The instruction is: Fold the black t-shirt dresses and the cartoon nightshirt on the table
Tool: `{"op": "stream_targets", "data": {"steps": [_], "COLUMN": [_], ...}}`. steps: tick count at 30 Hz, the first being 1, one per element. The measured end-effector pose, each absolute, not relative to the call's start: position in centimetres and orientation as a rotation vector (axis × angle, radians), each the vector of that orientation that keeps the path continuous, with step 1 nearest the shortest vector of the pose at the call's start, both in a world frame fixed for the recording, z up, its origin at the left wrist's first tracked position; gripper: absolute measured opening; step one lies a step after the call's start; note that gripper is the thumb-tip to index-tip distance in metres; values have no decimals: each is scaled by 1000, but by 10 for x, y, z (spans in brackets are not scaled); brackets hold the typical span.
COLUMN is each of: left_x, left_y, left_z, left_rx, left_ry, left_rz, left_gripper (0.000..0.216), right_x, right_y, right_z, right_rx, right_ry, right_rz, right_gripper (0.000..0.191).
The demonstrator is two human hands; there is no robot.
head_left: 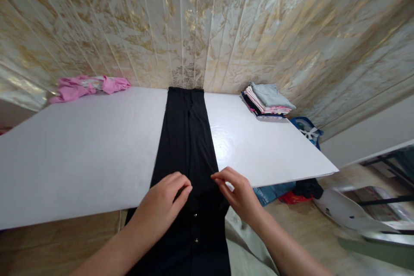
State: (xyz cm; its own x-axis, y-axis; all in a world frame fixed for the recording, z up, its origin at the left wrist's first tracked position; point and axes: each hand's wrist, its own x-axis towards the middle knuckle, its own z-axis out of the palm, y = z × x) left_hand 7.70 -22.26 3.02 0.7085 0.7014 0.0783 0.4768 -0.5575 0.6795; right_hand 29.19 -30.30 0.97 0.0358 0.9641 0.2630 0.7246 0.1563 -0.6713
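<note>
A long black garment (189, 138) lies stretched down the middle of the white table (84, 151), its near end with small shiny buttons hanging over the front edge. My left hand (163, 205) rests on the cloth near the edge, fingers curled and pinching the fabric. My right hand (237, 192) is at the garment's right side, its fingertips pinched on the cloth's edge. The two hands are a short way apart, on either side of the garment's middle.
A crumpled pink garment (89, 87) lies at the table's back left. A stack of folded clothes (268, 101) sits at the back right. Beyond the right edge are a blue bag (307, 128), clothes on the floor (291, 192) and a white object (343, 211). A marbled wall stands behind.
</note>
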Motion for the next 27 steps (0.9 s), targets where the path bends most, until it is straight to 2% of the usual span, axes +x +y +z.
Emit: {"op": "stream_targets", "data": {"steps": [3,7,11,17,21,25,27], "left_x": [93,100,95,94,95,94,94], "left_y": [-208,-202,-201,-198,-198,-197,-196], "left_z": [9,-18,-23,-22,-23,-21,-21], "left_rx": [2503,2611,2566,2540,2521,2510,2507], "left_ry": [872,898,885,889,872,886,882], "left_rz": [660,708,683,653,625,614,611], "left_gripper": [16,13,7,7,5,5,5], "right_x": [303,316,325,316,323,322,321], "right_y": [-283,-259,-255,-266,-273,-283,-289], "right_z": [2,-8,-7,-6,-7,-4,-3], "right_rx": [-1725,-1910,-2122,-1787,-1941,-1724,-1662], "right_ry": [-1681,-1842,-1736,-1972,-1844,-1971,-2006], "right_rz": [265,36,-105,90,40,189,252], "right_gripper": [22,17,10,20,15,20,13]}}
